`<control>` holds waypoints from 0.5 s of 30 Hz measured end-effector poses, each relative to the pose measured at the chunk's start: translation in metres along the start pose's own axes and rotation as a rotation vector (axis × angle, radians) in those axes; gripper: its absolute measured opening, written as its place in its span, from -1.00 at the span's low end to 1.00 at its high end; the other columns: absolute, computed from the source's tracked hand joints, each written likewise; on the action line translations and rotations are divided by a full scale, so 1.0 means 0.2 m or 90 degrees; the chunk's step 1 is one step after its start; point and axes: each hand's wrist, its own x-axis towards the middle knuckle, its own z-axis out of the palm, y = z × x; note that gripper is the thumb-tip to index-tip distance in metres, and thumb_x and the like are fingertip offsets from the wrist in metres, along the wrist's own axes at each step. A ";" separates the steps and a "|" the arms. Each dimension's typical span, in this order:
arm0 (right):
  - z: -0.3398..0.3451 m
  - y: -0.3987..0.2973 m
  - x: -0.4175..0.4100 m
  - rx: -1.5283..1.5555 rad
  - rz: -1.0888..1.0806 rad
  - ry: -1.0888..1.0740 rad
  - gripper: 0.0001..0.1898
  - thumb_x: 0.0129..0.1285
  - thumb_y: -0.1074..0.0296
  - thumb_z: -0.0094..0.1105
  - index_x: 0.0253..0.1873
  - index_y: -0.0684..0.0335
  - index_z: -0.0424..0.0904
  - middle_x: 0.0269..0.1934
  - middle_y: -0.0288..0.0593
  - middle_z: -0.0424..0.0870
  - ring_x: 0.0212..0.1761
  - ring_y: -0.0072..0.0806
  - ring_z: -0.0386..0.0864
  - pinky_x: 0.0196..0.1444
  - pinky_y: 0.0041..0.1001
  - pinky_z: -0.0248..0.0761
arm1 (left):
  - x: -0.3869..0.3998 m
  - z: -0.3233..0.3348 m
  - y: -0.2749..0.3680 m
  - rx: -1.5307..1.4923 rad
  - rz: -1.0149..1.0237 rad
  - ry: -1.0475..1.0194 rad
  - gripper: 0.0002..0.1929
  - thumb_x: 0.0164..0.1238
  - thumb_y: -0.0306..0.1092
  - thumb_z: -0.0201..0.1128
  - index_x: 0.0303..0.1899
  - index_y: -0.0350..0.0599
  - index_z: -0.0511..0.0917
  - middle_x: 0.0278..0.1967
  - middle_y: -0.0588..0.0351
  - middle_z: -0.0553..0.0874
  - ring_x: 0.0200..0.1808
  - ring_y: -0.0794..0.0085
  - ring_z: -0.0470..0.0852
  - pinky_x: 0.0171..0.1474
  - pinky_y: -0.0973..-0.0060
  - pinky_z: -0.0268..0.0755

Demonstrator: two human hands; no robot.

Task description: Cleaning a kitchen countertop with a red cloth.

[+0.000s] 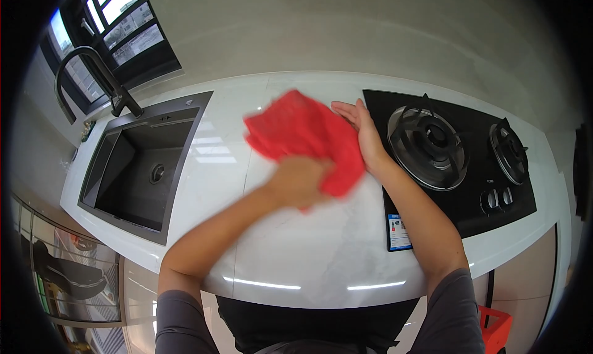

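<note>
My left hand (300,181), blurred by motion, grips a crumpled red cloth (301,129) over the white countertop (282,252). The cloth spreads beyond my fist and is blurred along its edges. My right hand (366,131) is at the cloth's right edge, its fingers extended and the thumb side raised. Whether it touches the cloth I cannot tell. That hand is close to the left edge of the black gas hob (468,205).
On the left, a dark sink (143,178) is set into the counter, with a curved black faucet (99,62) behind it. The hob carries two burners with raised pan supports (435,134) and two knobs (498,199). A printed label (397,233) lies by its front left corner.
</note>
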 end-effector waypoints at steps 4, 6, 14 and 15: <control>0.00 -0.04 -0.01 -0.024 -0.026 -0.014 -0.24 0.53 -0.23 -0.59 0.33 0.35 0.38 0.43 -0.02 0.32 0.58 -0.31 0.02 0.58 -0.32 -0.32 | -0.14 0.00 0.39 -0.100 0.259 -0.282 -0.59 -0.05 -0.14 0.43 -0.18 -0.14 0.54 -0.32 -0.01 0.69 -0.19 0.08 0.69 -0.23 0.16 0.50; 0.03 -0.04 -0.02 -0.022 -0.011 0.030 -0.23 0.52 -0.26 -0.50 0.26 0.40 0.45 0.36 0.06 0.41 0.53 -0.27 0.12 0.56 -0.24 -0.25 | -0.17 0.03 0.40 -0.098 0.284 -0.285 -0.57 -0.03 -0.14 0.43 -0.13 -0.13 0.55 -0.28 0.06 0.69 -0.17 0.13 0.69 -0.23 0.18 0.51; -0.06 -0.05 0.00 -0.014 -0.062 -0.003 -0.28 0.55 -0.18 -0.48 0.15 0.40 0.54 0.23 0.03 0.55 0.41 -0.30 0.29 0.51 -0.31 -0.04 | 0.01 -0.04 -0.07 0.060 0.084 -0.012 -0.57 0.00 -0.14 0.38 -0.03 0.05 0.56 -0.21 0.09 0.70 -0.10 0.13 0.67 -0.18 0.19 0.53; -0.06 -0.05 0.00 -0.014 -0.064 -0.001 -0.28 0.55 -0.18 -0.48 0.15 0.40 0.54 0.23 0.03 0.55 0.41 -0.30 0.29 0.51 -0.31 -0.04 | 0.01 -0.08 -0.17 0.073 -0.017 0.032 -0.56 0.01 -0.15 0.37 -0.01 0.07 0.56 -0.18 0.08 0.71 -0.08 0.12 0.67 -0.16 0.18 0.53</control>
